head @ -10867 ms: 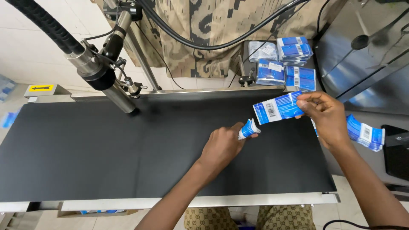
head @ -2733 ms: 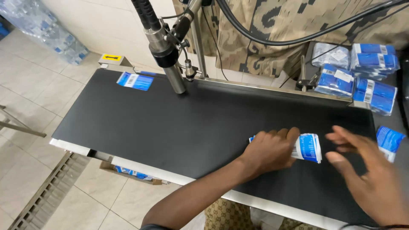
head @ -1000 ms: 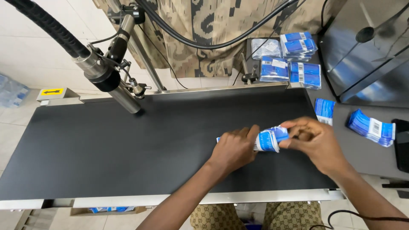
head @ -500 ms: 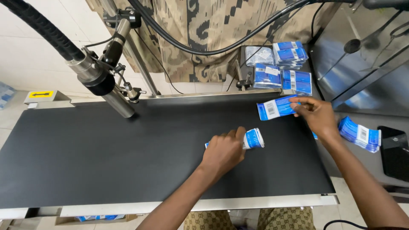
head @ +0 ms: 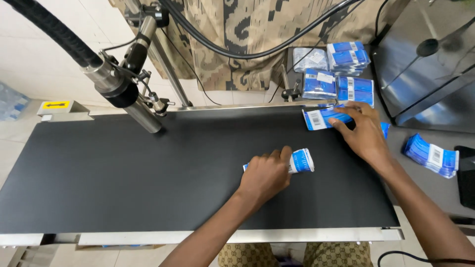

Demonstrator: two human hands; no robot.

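Observation:
My left hand (head: pixel 265 174) rests on a blue-and-white packet (head: pixel 300 161) lying on the black conveyor belt (head: pixel 123 178), fingers curled over its left end. My right hand (head: pixel 362 132) reaches to the belt's far right edge and holds a second flat blue-and-white packet (head: pixel 320 118) by its right side, low over the belt. A little beyond that hand sits a stack of the same blue packets (head: pixel 336 74).
A printer head on a black hose (head: pixel 121 94) hangs over the belt's far left part. More blue packets (head: pixel 431 155) lie on the grey table to the right, beside a dark device (head: pixel 465 175). A steel cabinet (head: pixel 430 59) stands at the back right.
My right hand has drawn another packet from the stack down onto the belt's far right edge. My left hand has stayed on the first packet near the belt's middle.

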